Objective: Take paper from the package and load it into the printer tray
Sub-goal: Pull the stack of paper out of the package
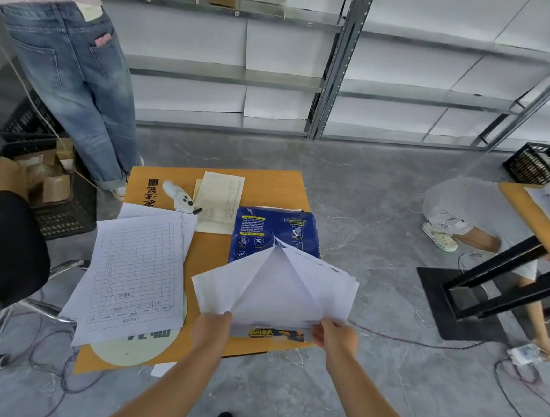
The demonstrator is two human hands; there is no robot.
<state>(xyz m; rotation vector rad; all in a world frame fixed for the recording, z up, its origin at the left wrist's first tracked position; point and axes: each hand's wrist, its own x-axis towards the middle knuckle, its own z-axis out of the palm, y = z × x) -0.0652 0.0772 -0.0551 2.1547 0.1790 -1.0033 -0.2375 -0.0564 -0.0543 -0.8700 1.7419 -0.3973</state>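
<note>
A blue paper package lies on the right part of the small wooden table, its near end open with white wrapper flaps folded up and spread apart. My left hand grips the left flap at its near edge. My right hand grips the right flap. Between my hands a strip of the package's yellow and black label shows. No printer or tray is in view.
Printed forms overlap the table's left side, over a round pale disc. A white handheld device and a receipt lie at the far end. One person stands at far left, another crouches at right. Cables cross the floor.
</note>
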